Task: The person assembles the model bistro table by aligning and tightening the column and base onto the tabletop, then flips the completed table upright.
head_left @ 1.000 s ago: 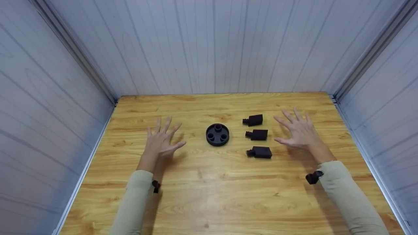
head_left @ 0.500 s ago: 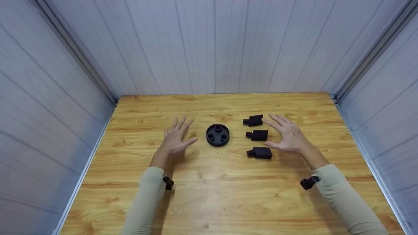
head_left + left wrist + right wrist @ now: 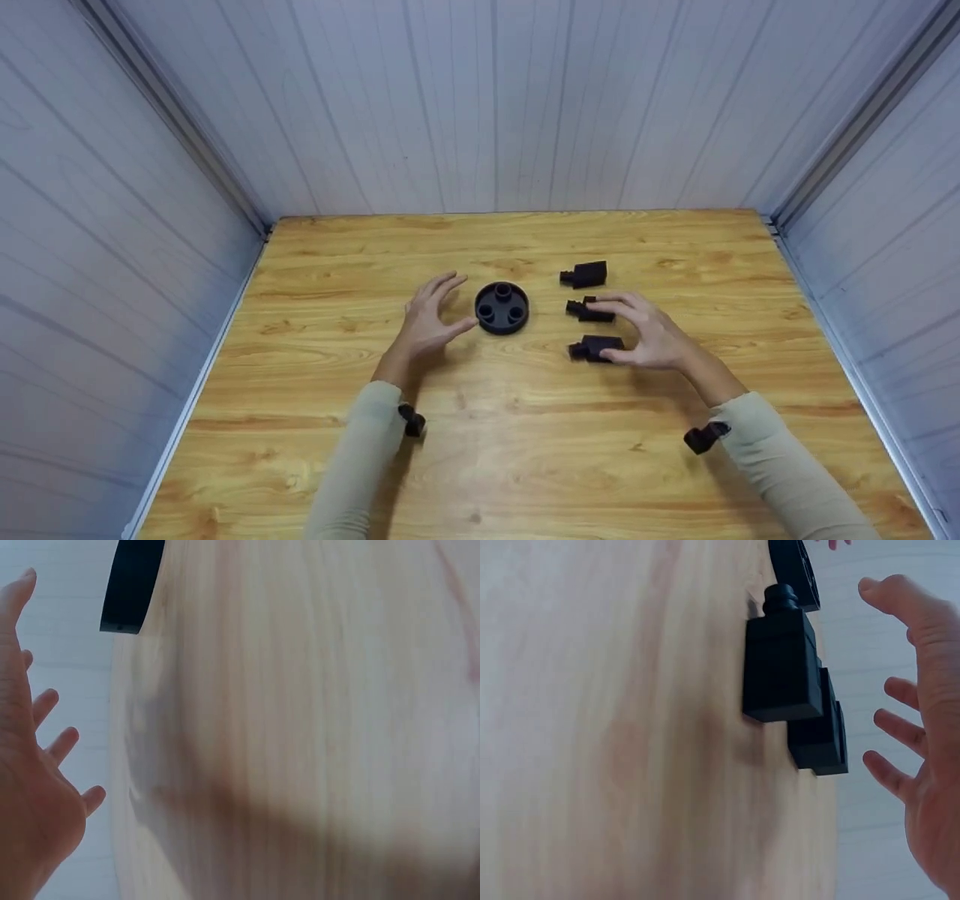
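A round black base (image 3: pixel 502 328) with three raised sockets lies on the wooden table. My left hand (image 3: pixel 429 321) is beside its left rim, thumb and fingers spread apart, holding nothing. To the base's right lie three black rectangular blocks with ribbed necks pointing left: a far block (image 3: pixel 589 274), a middle block (image 3: pixel 598 310) and a near block (image 3: pixel 600 347). My right hand (image 3: pixel 649 334) hovers over the middle and near blocks, its fingers and thumb overlapping them in the head view. The right wrist view shows that hand (image 3: pixel 937 735) apart from the near block (image 3: pixel 781 667), with nothing in its grasp.
The wooden table (image 3: pixel 480 442) is bounded by a pale panelled wall (image 3: pixel 480 105) at the back and walls on both sides. A small black camera sits at each wrist, the left camera (image 3: pixel 412 421) and the right camera (image 3: pixel 705 438).
My left hand has moved right, up to the round base. My right hand has come left and nearer, over the blocks, its fingers drawing closer together. The base and blocks stay where they were.
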{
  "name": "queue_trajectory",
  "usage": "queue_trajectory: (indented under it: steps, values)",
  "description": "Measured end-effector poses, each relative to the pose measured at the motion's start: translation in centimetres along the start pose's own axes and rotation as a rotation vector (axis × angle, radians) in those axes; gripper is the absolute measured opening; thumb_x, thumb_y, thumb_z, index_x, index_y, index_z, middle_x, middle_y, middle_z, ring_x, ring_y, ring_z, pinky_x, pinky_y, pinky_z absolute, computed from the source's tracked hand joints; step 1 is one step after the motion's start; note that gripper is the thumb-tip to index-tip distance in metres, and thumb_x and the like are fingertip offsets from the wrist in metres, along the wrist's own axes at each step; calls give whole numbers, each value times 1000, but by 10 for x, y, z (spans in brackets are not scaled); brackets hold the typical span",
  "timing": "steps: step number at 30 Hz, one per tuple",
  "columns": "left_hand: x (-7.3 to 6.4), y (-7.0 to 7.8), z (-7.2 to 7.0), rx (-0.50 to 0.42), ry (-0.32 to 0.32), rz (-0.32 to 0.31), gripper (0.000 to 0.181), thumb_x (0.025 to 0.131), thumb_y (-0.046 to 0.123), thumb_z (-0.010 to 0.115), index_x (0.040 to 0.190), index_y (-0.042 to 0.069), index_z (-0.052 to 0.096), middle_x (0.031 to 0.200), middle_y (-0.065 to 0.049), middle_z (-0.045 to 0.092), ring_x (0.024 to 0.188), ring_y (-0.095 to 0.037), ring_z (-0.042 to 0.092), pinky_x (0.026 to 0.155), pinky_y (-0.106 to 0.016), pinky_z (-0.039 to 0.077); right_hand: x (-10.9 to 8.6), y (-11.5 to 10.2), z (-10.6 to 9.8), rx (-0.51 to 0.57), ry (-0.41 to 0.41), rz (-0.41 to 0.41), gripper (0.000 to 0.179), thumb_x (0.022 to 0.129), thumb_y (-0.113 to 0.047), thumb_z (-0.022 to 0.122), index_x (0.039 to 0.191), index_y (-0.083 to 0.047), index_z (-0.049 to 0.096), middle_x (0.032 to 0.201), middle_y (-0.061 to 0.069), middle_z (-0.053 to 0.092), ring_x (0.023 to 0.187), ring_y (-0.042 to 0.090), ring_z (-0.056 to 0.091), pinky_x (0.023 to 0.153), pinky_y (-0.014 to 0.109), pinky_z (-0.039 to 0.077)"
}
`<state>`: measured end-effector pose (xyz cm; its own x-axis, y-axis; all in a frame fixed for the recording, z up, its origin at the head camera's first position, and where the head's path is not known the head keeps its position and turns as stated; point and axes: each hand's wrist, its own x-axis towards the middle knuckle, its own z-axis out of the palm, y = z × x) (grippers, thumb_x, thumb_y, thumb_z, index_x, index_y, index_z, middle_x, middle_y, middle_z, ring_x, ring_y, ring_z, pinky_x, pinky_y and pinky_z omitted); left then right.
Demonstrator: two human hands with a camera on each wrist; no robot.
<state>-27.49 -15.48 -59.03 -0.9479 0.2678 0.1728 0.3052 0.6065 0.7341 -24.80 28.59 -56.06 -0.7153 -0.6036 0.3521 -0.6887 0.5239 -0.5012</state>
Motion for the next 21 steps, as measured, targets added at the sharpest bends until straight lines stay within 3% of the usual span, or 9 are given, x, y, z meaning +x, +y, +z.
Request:
queue_trajectory:
  steps: [10, 13, 17, 21]
  values:
    - [6, -4, 15, -13, -37, -12, 84, 95, 42, 88, 169, 23, 53, 164, -13, 60, 158, -45, 48, 125, -80, 28, -12, 3, 18, 48, 15, 10, 72, 83, -16, 97, 149, -7, 70, 146, 18, 70, 137, 41, 66, 115, 66, 58]
    - [8, -6, 19, 3, -61, -22, 86, 95, 44, 88, 170, 23, 51, 158, -11, 65, 157, -45, 48, 125, -79, 26, -15, 6, 22, 48, 23, 1, 69, 82, -13, 97, 146, -8, 72, 143, 16, 72, 134, 39, 68, 119, 54, 58]
    - [8, -5, 23, 27, -80, -47, 87, 96, 45, 89, 171, 27, 50, 154, -9, 69, 159, -45, 47, 125, -74, 23, -20, 12, 28, 74, 33, -4, 65, 81, -11, 96, 142, -9, 75, 138, 14, 73, 130, 32, 69, 121, 28, 52]
    - [9, -3, 26, 10, -86, -67, 85, 96, 45, 90, 170, 28, 51, 152, -10, 71, 155, -44, 48, 122, -70, 23, -25, 16, 32, 107, 26, 19, 60, 82, -9, 96, 139, -9, 76, 133, 13, 74, 122, 23, 68, 109, 25, 53]
